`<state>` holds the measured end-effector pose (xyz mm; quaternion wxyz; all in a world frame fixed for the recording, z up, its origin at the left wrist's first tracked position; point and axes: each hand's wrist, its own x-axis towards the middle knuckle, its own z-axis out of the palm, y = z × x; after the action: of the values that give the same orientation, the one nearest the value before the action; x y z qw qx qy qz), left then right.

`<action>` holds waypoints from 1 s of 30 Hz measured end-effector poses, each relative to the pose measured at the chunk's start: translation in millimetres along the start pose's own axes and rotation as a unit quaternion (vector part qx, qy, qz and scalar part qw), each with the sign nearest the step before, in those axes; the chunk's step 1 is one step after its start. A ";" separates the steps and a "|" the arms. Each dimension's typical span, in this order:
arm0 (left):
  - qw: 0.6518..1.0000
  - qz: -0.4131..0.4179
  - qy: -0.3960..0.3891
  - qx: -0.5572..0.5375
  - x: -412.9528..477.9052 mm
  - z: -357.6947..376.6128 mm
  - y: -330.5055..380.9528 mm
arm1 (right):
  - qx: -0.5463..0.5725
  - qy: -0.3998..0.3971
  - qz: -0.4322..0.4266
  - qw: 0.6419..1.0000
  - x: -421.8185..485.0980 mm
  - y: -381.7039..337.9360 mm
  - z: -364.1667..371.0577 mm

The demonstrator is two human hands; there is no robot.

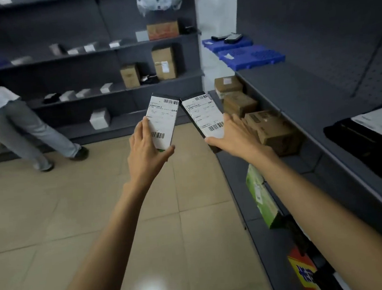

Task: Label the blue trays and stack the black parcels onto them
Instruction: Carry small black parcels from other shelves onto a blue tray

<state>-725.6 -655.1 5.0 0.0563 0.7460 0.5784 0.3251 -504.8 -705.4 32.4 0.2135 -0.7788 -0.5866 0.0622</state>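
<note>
Head view: two black parcels held up mid-aisle, one per hand, white shipping labels facing the camera.

Left hand (147,155) grips the left parcel (163,121) by its lower end, fingers wrapped round the left edge and thumb hooked under the bottom corner. Right hand (235,134) holds the right parcel (202,116) the same way: thumb under the bottom end, fingers round the right edge and mostly hidden behind the box. The parcels' top corners are close together; contact can't be confirmed.

The targets sit at the far end of the right-hand shelf (296,94), well apart from the hands. The far blue tray (217,46) already carries a couple of dark items. The near blue tray (261,56) looks bare apart from a small white patch, possibly its label.

Likely step: carry both over and stack.
- Set them down one at a time, not both together.
- Lay them flat, label up, square to the tray edge.
- An end-only grip invites droop, so shift to mid-body before reaching over the shelf.
- Watch the cardboard boxes (274,130) on the lower shelf.
- Another person (22,127) is working at the left racks.
</note>
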 end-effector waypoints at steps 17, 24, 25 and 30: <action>0.998 -0.005 0.054 0.024 270.9 120.0 -15.0 | 0.028 0.010 -0.057 0.998 323.7 12.8 38.0; 0.999 -0.001 0.046 0.015 386.5 195.1 -27.4 | 0.006 0.008 -0.051 0.999 456.1 35.2 60.1; 0.999 -0.001 0.045 0.010 405.4 206.4 -31.0 | 0.001 0.009 -0.050 0.999 476.0 37.0 63.4; 0.999 0.012 0.029 -0.007 515.5 267.0 -46.7 | -0.032 0.015 -0.032 0.999 577.7 42.7 83.5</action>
<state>-555.7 -98.2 -8.9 0.0410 0.7429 0.5684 0.3512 -320.3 -150.1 28.6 0.1992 -0.7667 -0.6097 0.0252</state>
